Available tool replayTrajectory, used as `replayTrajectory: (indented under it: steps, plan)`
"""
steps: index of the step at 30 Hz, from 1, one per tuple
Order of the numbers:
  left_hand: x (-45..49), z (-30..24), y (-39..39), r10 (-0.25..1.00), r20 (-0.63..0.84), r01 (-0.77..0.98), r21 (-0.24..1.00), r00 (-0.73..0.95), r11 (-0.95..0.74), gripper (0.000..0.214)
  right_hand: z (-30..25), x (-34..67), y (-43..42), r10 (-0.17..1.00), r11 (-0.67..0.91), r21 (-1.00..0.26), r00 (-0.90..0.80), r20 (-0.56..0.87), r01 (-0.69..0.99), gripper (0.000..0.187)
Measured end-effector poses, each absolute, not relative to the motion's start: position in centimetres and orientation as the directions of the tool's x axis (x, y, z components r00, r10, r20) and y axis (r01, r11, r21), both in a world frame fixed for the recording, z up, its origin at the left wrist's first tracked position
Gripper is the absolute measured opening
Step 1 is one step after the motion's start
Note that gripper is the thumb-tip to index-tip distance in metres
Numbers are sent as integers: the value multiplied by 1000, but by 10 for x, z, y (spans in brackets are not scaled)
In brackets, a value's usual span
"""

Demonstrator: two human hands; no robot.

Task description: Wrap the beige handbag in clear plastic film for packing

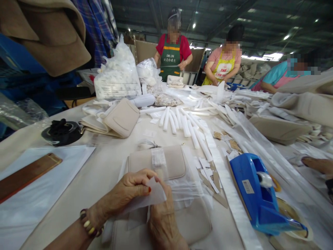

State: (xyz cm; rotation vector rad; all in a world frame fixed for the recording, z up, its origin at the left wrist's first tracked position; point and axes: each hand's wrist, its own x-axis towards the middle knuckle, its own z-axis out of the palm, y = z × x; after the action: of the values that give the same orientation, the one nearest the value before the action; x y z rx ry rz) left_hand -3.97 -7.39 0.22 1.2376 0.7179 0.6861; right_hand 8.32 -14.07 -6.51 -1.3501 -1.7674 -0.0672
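Between my hands is a thin white sheet of paper (157, 193), translucent and partly folded. My left hand (130, 187) pinches its left side between thumb and fingers. Close against it, my right hand (163, 217) has its fingers curled at the sheet's right edge; some of its fingertips are hidden. Both hands are over a beige handbag (194, 220) that lies open on the table, partly under thin clear wrapping. A pale wrapped strap or clasp (158, 158) crosses the bag's far part.
A blue tape dispenser (249, 194) stands at the right, near paper scraps (208, 173). White foam rolls (179, 119) fan out beyond the bag. Left are a phone (31, 175), a black tape roll (61, 132) and another beige bag (122, 118). Several people work around the table.
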Motion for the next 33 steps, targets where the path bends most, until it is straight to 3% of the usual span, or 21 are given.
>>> replayTrajectory:
  steps: [6,11,16,22,24,29,33]
  plan:
    - [-50,-1,-72,731,-176,-10,970,660,243,24,-74,83,-143,790,373,-580,79,607,725,59]
    - [-48,0,-71,713,-188,79,980,675,183,29,-72,83,-141,766,399,-569,80,638,719,59]
    - [-48,-8,-74,798,-273,73,958,538,279,30,-59,88,-141,765,404,-564,72,640,720,51]
    - [-49,-9,-77,845,-259,13,958,467,286,25,-38,94,-149,667,400,-361,3,745,842,26]
    - [-47,-6,-78,857,-252,25,963,449,270,26,-35,91,-150,650,383,-306,-18,760,872,26]
    - [-45,-2,-81,848,-299,72,952,438,298,33,-37,83,-151,650,362,-342,28,760,867,26]
    - [-46,-6,-82,837,-303,53,948,456,314,34,-39,83,-151,631,374,-280,-21,776,884,26]
